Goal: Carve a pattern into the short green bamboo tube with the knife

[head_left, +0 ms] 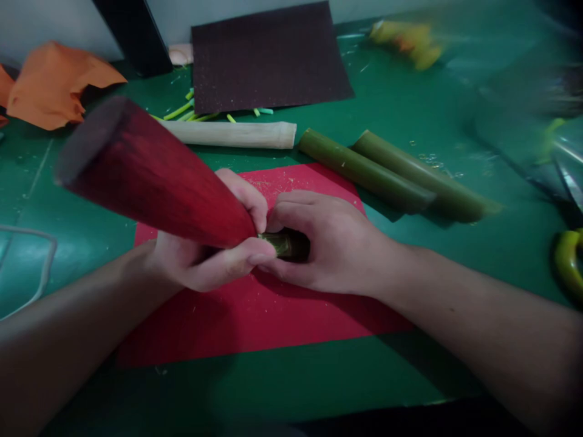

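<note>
My left hand (209,264) is closed around a thick red cylinder (168,182) with a dark, flat end, which tilts up toward the camera at the left. Its lower end meets a short green piece of bamboo (277,244) between my hands. My right hand (328,243) curls its fingers and thumb around that green piece. Both hands are just above a red sheet (255,321) sprinkled with pale dust. My palms hide much of the green piece and the cylinder's lower end.
Two cut green bamboo lengths (359,170) lie beyond my right hand, near a pale bamboo stick (246,135). Behind are a dark brown sheet (268,60), yellow-green strips (180,110) and orange crumpled paper (59,85). A blurred yellow object (405,42) lies far right on the green table (273,388).
</note>
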A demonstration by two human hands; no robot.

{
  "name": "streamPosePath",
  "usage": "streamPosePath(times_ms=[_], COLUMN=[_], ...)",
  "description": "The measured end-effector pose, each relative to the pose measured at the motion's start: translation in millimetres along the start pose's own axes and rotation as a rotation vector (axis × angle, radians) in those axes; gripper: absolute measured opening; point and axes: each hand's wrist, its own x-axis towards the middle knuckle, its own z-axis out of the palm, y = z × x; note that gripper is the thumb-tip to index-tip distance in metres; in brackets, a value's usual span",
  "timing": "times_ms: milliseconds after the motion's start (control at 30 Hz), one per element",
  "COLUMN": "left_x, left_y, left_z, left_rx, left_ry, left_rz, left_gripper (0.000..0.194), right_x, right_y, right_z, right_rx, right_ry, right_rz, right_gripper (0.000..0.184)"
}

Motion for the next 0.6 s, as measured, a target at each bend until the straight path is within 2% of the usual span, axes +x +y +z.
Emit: streamPosePath(times_ms=[200, 333, 500, 600], left_x=[3.3, 4.1, 1.6, 2.2], left_y=[-1.1, -4.4, -3.9, -3.8], left_z=[-4.9, -7.8, -8.2, -9.8], left_rx=[0.043, -0.009, -0.003, 0.005], left_ry=[-0.055, -0.067, -0.042, -0.066], left_rz=[0.054, 0.083, 0.019, 0.043], left_gripper=[0.031, 0.023, 0.019, 0.018], right_x=[0.7, 1.2, 0.8, 0.8], right_y=[0.4, -0.6, -1.7, -1.8], right_z=[-1.5, -1.1, -1.4, -1.9], right_rx=[0.009, 0.011, 0.017, 0.011], right_ry=[-0.005, -0.01, -0.022, -0.022], right_rz=[-0.001, 0.019, 0.034, 0.03], right_gripper=[0.017, 0.018, 0.017, 0.017])
